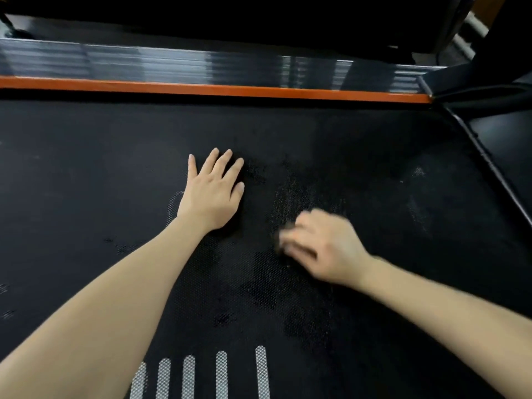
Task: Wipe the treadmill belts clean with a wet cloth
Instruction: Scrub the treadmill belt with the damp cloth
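Note:
The black textured treadmill belt [86,168] fills most of the head view, with darker wet patches in its middle. My left hand [211,191] lies flat on the belt, fingers straight and spread. To its right, my right hand [319,249] is blurred by motion, with fingers curled over a small dark cloth [283,239] pressed on the belt. Only a sliver of the cloth shows at the fingertips; the hand hides the rest.
An orange strip [216,89] and a glossy black side rail [172,61] run along the belt's far edge. A black frame part [489,156] slants down the right side. Several white stripes [221,375] mark the belt near the bottom.

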Available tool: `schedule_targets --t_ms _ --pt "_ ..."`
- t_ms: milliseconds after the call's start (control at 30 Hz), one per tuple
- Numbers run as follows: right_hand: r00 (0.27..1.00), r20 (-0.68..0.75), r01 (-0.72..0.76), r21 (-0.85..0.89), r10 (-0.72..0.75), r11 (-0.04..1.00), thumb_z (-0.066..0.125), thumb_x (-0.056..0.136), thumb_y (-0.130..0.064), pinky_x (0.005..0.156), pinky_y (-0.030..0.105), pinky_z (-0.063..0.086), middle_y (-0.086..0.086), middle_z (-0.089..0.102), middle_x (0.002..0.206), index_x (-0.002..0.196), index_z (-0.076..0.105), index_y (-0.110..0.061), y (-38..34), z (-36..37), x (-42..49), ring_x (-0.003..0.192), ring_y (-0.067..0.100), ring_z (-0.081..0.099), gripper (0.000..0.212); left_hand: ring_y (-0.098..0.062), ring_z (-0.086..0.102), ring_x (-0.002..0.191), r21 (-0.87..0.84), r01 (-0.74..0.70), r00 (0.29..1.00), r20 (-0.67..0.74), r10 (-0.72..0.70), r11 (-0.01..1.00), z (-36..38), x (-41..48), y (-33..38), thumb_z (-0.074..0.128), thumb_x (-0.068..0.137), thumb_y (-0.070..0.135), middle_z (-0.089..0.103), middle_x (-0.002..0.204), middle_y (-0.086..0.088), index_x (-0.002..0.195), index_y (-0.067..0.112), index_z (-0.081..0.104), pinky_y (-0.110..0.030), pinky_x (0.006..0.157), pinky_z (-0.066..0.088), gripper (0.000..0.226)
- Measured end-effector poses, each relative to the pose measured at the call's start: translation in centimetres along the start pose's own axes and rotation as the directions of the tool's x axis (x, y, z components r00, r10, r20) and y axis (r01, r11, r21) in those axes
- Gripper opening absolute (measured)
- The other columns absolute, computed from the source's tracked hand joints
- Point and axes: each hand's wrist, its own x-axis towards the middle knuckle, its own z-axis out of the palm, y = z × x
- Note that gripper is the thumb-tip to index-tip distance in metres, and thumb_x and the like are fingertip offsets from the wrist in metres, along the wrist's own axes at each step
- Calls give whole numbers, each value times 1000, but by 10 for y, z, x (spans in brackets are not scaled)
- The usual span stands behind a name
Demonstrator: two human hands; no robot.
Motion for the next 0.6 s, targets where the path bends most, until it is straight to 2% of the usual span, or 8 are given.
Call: schedule_targets --t_ms 67,133,200,267,367,467,533,600 --pt "960 -137 -260 -130 242 957 51 90 -40 58 28 39 2 58 82 96 73 -26 42 5 45 77 26 58 27 -25 6 146 -1 -1 1000 2 1 1000 0 1 0 28 99 39 20 157 -5 149 21 26 -55 116 -2 53" --pt "823 -212 -561 -153 528 813 51 94 -40 65 30 39 5 61 95 101 71 -22 80 10 81 89 29 59 28 -24 6 146 0 3 1000 2 -3 1000 1 1 0 28 99 39 20 157 -5 149 21 26 -55 116 -1 53" --pt "752 -244 -654 -156 613 740 50 94 -40 66 32 39 8 61 100 101 70 -20 80 15 91 91 31 58 29 -24 7 146 -3 4 1000 -4 -4 1000 1 1 -1 28 99 40 21 156 -5 148 21 27 -55 116 -1 53" --pt "823 -259 -547 -115 506 829 52 91 -40 62 32 43 6 61 90 94 72 -23 48 18 77 82 29 58 26 -25 7 146 -20 0 1000 -5 0 1000 1 1 0 30 99 39 22 156 -5 148 21 28 -55 116 -1 52" --pt "976 -113 -186 20 187 982 52 87 -42 57 27 44 -1 60 85 94 74 -25 -1 22 36 73 19 55 28 -25 7 146 -16 5 1000 -5 -5 1000 1 2 0 24 98 40 22 156 -5 148 21 28 -55 116 -1 53" --pt "995 -71 -76 -29 74 997 52 87 -43 58 26 45 -3 61 84 94 74 -28 33 13 46 74 20 58 27 -24 8 146 -19 8 1000 -7 -8 1000 1 1 -1 12 90 47 23 156 -4 148 21 29 -53 116 -1 65" --pt "936 -180 -333 -162 304 929 51 90 -42 65 31 47 2 62 90 99 72 -30 87 9 77 84 27 60 26 -24 10 146 -19 -2 1000 -13 1 1000 2 1 -1 6 86 51 25 155 -5 147 21 31 -53 116 0 72" --pt "729 -262 -680 -172 632 713 46 95 -43 74 35 46 10 62 101 106 69 -23 138 2 106 95 33 60 32 -24 10 146 -13 0 1000 -6 0 1000 3 1 -1 4 85 51 26 155 -5 147 21 31 -53 116 0 74"
